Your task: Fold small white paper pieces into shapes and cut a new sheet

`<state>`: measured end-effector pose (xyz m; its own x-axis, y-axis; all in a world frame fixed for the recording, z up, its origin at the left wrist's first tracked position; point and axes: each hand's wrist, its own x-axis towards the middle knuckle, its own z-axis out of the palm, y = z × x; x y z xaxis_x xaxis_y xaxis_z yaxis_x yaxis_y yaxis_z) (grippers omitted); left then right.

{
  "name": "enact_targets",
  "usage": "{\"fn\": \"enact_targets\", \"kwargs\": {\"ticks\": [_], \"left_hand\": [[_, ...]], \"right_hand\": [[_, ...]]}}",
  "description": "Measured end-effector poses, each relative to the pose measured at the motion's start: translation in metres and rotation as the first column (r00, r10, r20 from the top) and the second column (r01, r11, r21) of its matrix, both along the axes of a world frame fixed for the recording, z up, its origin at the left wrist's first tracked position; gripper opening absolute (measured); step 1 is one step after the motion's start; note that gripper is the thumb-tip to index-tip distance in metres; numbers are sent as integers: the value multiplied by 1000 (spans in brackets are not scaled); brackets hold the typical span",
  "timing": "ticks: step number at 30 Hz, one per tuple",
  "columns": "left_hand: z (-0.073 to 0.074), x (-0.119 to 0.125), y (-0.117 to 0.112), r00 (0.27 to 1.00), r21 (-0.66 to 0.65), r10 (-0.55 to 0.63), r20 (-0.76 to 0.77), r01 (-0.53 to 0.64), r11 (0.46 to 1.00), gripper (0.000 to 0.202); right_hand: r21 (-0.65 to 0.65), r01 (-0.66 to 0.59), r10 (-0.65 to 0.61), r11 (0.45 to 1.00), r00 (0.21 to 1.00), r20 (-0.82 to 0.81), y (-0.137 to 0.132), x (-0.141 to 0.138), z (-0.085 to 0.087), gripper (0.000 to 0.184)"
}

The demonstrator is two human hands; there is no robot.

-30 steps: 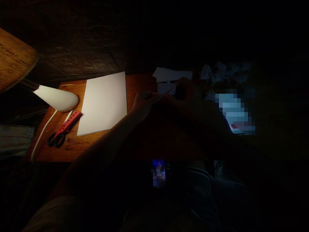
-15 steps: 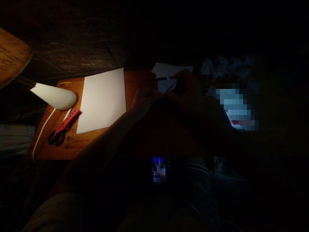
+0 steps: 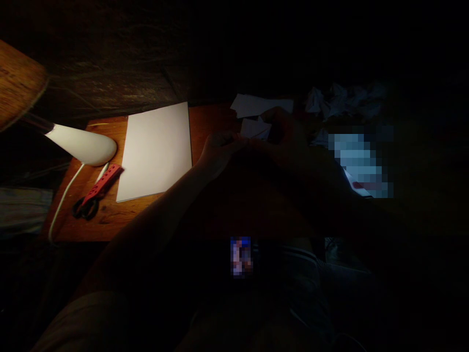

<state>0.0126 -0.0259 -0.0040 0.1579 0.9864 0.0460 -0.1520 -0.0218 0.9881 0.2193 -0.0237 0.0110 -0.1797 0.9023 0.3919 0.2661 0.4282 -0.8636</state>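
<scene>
A small piece of folded white paper [image 3: 254, 128] is held above the wooden table between my two hands. My left hand [image 3: 222, 149] pinches its lower left edge, fingers closed. Round its right side curls my right hand [image 3: 282, 132], with fingers at the upper and lower edges; deep shadow hides much of this hand. Just behind the folded paper lie loose white paper pieces [image 3: 252, 105]. To the left of my left hand, a stack of white sheets [image 3: 157, 151] lies flat under the lamplight.
A lamp [image 3: 80, 144] with a white base stands at the left, its cord hanging over the table edge. Scissors with a red cover [image 3: 100, 188] lie before it. Several folded paper shapes [image 3: 340, 102] sit back right, near a glowing, pixelated screen [image 3: 361, 166]. Another lit screen [image 3: 241, 256] shows below the table edge.
The folded paper has shifted slightly right and tilted between my hands. My right fingers have moved a little along its upper edge. The things on the table stay in place.
</scene>
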Motion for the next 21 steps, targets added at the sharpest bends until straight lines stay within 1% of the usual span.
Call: {"fn": "enact_targets", "kwargs": {"ticks": [4, 10, 13, 16, 19, 21], "left_hand": [[-3, -1, 1, 1000, -4, 26, -2, -26, 1000, 43], [-2, -2, 1, 1000, 15, 6, 13, -7, 1000, 37], [-5, -3, 2, 1000, 21, 2, -13, -2, 1000, 39], [-8, -4, 3, 999, 18, 27, -20, -26, 999, 42], [-9, -4, 4, 999, 2, 40, -13, -40, 999, 37], [-9, -4, 4, 1000, -19, 29, -4, -29, 999, 32]], "right_hand": [[-29, 26, -26, 999, 1000, -1, -1, -1, -1, 51], [-37, 15, -16, 999, 1000, -15, -4, -5, -1, 56], [-52, 14, -14, 999, 1000, -17, -7, -7, 1, 56], [-43, 21, -22, 999, 1000, -8, -8, -7, 3, 57], [-38, 4, -3, 999, 1000, 4, -8, -7, 3, 56], [-41, -6, 6, 999, 1000, 12, -7, -7, 3, 51]]}}
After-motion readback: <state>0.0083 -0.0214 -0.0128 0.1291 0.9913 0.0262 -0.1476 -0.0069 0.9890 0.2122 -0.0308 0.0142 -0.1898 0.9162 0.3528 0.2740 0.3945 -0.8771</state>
